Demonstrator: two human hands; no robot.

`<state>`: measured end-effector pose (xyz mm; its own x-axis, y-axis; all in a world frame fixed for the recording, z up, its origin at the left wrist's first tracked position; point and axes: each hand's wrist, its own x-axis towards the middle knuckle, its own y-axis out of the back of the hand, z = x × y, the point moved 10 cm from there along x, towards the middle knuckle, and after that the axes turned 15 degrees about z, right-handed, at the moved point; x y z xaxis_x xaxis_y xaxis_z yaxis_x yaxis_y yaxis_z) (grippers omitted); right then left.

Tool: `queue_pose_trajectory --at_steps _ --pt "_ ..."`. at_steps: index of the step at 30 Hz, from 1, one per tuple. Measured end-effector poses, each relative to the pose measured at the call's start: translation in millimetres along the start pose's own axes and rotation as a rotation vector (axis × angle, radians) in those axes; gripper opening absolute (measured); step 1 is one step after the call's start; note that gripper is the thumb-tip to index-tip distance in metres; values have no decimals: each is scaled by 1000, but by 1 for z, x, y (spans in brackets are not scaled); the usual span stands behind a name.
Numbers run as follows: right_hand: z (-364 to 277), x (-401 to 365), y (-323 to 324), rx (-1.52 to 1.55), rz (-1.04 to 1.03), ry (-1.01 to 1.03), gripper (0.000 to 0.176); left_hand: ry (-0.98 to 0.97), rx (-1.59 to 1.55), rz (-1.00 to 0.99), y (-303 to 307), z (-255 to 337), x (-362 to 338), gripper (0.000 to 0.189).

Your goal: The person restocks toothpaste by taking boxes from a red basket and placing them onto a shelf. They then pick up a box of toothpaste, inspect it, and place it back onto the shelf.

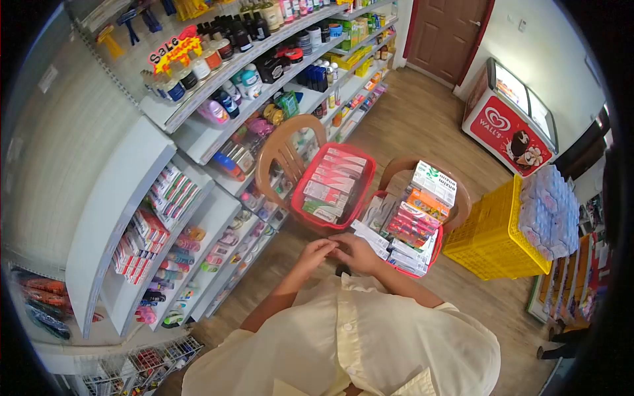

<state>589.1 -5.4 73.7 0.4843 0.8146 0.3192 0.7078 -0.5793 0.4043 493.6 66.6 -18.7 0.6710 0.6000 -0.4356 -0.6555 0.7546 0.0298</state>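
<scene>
My left hand (316,255) and my right hand (360,254) meet in front of my chest, fingers curled and touching each other. Whether anything small lies between them is hidden. Just beyond is a red basket (371,173) on a brown plastic chair (290,132), filled with flat pink-and-white boxes (330,178). To the right, a second red basket (436,245) holds white boxes (409,257), red packs (414,224), an orange box (426,203) and a white-and-green carton (434,183). Another brown chair (463,204) stands behind it.
Curved shelves on the left carry toothpaste-like boxes (140,243), bottles (241,33) and jars. A yellow crate (487,224) on the right bears wrapped bottles (548,214). Farther back are an ice cream freezer (508,122) and a brown door (446,36). A person's dark-clothed leg (569,336) shows at lower right.
</scene>
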Motion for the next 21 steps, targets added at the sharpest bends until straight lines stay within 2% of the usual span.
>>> queue_pose_trajectory --at_steps 2,6,13,15,19,21 --pt "33 5 7 100 13 -113 39 11 -14 10 -14 9 15 32" --pt "47 23 19 102 -69 -216 38 27 -35 31 -28 14 27 35" --pt "91 41 -8 39 -81 -150 36 105 -104 -27 -27 14 51 38" --pt "125 40 -24 390 12 -407 35 169 -2 38 -17 15 64 37" --pt "170 48 -42 341 -6 -478 36 249 57 -21 -12 -12 115 37" --pt "195 51 -57 612 38 -701 37 325 1 -107 -14 -20 143 36"
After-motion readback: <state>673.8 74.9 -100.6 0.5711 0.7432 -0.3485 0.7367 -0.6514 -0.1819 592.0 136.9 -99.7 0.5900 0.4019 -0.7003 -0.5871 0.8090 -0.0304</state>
